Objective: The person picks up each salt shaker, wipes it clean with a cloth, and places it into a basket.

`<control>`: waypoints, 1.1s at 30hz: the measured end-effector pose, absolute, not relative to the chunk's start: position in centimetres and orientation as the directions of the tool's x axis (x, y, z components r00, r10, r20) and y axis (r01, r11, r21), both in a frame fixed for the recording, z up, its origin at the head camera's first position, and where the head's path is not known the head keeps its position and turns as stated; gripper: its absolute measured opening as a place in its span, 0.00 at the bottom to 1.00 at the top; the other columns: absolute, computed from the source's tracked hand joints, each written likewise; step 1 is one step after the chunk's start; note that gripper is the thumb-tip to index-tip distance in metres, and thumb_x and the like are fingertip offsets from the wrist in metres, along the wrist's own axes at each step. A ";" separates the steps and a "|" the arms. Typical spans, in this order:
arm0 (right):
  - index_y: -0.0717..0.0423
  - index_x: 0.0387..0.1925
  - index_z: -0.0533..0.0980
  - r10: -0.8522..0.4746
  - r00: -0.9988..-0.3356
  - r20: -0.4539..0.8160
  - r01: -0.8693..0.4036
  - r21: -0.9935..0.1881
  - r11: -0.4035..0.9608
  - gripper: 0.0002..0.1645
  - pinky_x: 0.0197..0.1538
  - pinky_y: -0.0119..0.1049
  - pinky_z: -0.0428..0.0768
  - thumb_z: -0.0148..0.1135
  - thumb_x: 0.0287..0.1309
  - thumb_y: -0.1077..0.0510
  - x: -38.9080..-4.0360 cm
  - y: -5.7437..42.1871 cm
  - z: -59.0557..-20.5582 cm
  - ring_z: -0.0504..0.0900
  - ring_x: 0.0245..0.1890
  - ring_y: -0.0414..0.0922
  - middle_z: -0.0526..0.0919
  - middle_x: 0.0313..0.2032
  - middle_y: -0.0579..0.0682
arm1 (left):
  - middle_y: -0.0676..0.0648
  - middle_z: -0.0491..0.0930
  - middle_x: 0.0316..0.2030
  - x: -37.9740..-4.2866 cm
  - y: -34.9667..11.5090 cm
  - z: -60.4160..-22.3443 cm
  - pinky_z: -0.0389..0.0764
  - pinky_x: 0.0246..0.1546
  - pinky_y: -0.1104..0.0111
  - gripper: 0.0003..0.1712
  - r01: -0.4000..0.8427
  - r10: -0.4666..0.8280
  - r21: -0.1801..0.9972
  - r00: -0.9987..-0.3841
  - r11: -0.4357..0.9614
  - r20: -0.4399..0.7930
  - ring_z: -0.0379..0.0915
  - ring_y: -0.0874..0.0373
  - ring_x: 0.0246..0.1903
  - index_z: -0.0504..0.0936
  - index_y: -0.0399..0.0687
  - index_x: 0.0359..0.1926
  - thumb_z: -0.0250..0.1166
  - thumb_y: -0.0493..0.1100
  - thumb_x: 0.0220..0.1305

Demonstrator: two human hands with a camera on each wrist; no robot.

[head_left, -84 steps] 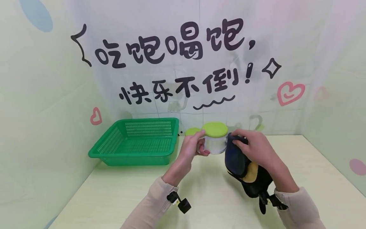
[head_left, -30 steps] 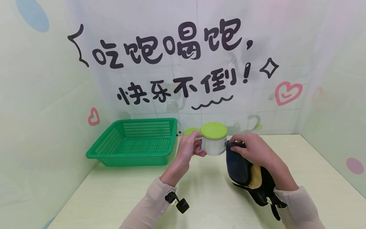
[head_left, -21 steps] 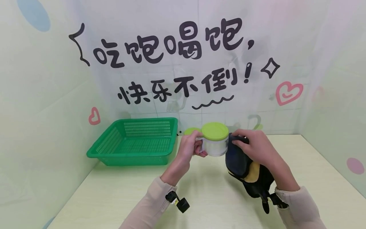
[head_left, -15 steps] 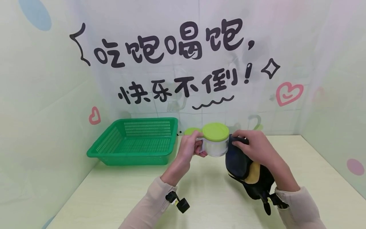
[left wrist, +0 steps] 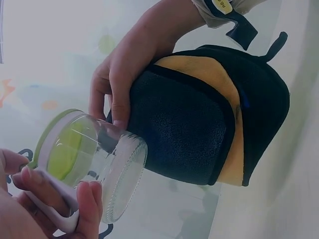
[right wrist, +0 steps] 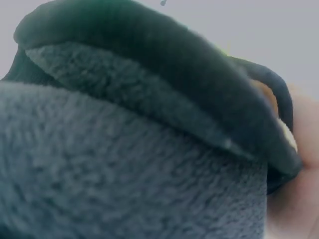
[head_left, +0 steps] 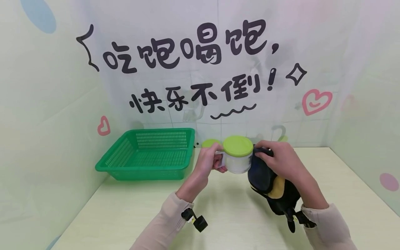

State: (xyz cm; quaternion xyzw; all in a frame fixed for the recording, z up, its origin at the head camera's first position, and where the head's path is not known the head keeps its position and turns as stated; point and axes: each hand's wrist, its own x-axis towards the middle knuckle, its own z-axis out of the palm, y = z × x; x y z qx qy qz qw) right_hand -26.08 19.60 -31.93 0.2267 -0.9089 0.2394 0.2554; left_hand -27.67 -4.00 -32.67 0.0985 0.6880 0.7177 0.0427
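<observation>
The left hand [head_left: 211, 160] grips the handle [left wrist: 69, 223] of the jar [head_left: 238, 163], just right of that grip. The right hand [head_left: 282, 161] pinches the cloth [head_left: 261, 177], hanging below that pinch beside the jar. For good control, hold the jar level and the pinch firm

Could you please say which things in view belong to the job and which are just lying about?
In use, it seems:
lidded jar, in the left grip
dark pouch, in the right grip

Apparently lying about:
green basket
second green lid, partly hidden

Probably a makeshift booth: printed sheets [head_left: 200, 76] hang around a table [head_left: 231, 215].
</observation>
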 end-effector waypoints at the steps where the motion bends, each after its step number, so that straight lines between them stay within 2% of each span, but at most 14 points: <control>1: 0.48 0.39 0.82 -0.289 -0.766 0.574 -0.535 -0.321 0.781 0.08 0.42 0.47 0.82 0.67 0.56 0.57 -26.1 19.6 -31.9 0.84 0.37 0.44 0.87 0.37 0.47 | 0.52 0.59 0.05 -27.7 -4.0 -32.7 0.80 0.20 0.65 0.21 0.075 0.198 0.996 -0.977 -0.048 0.083 0.73 0.55 0.13 0.66 0.42 0.12 0.52 0.50 0.54; 6: 0.48 0.40 0.83 -0.319 -0.791 0.522 -0.531 -0.327 0.782 0.09 0.44 0.47 0.81 0.68 0.55 0.58 -26.4 19.5 -32.2 0.83 0.38 0.45 0.87 0.38 0.47 | 0.51 0.59 0.05 -27.6 -4.0 -32.7 0.80 0.20 0.65 0.21 0.077 0.187 0.996 -0.979 -0.039 0.083 0.71 0.56 0.12 0.67 0.42 0.12 0.52 0.50 0.54; 10: 0.46 0.40 0.83 -0.336 -0.817 0.469 -0.513 -0.322 0.796 0.09 0.43 0.47 0.81 0.67 0.56 0.57 -26.4 19.4 -32.3 0.83 0.38 0.45 0.87 0.38 0.46 | 0.51 0.58 0.05 -27.6 -4.1 -32.7 0.81 0.20 0.65 0.22 0.085 0.180 0.996 -0.980 -0.031 0.089 0.72 0.55 0.13 0.63 0.43 0.10 0.52 0.50 0.55; 19: 0.49 0.40 0.82 -0.286 -0.752 0.594 -0.548 -0.323 0.772 0.09 0.42 0.47 0.82 0.67 0.56 0.59 -26.3 19.5 -32.2 0.84 0.37 0.45 0.87 0.38 0.48 | 0.51 0.59 0.05 -27.7 -4.0 -32.6 0.80 0.19 0.65 0.23 0.092 0.194 0.995 -0.976 -0.039 0.098 0.72 0.55 0.12 0.63 0.43 0.09 0.52 0.49 0.56; 26: 0.47 0.40 0.82 -0.326 -0.769 0.550 -0.564 -0.345 0.750 0.10 0.44 0.46 0.81 0.67 0.55 0.58 -26.7 19.4 -32.5 0.83 0.40 0.44 0.87 0.39 0.46 | 0.51 0.58 0.06 -27.6 -4.1 -32.4 0.80 0.19 0.66 0.23 0.093 0.177 0.996 -0.980 -0.017 0.094 0.73 0.53 0.13 0.62 0.43 0.10 0.51 0.49 0.57; 33: 0.47 0.40 0.82 -0.339 -0.782 0.523 -0.557 -0.343 0.757 0.10 0.43 0.44 0.80 0.66 0.56 0.59 -26.7 19.5 -32.8 0.82 0.38 0.43 0.86 0.38 0.45 | 0.51 0.58 0.06 -27.6 -4.2 -32.7 0.80 0.19 0.65 0.24 0.088 0.197 0.996 -0.976 -0.021 0.090 0.74 0.53 0.13 0.61 0.44 0.10 0.51 0.49 0.57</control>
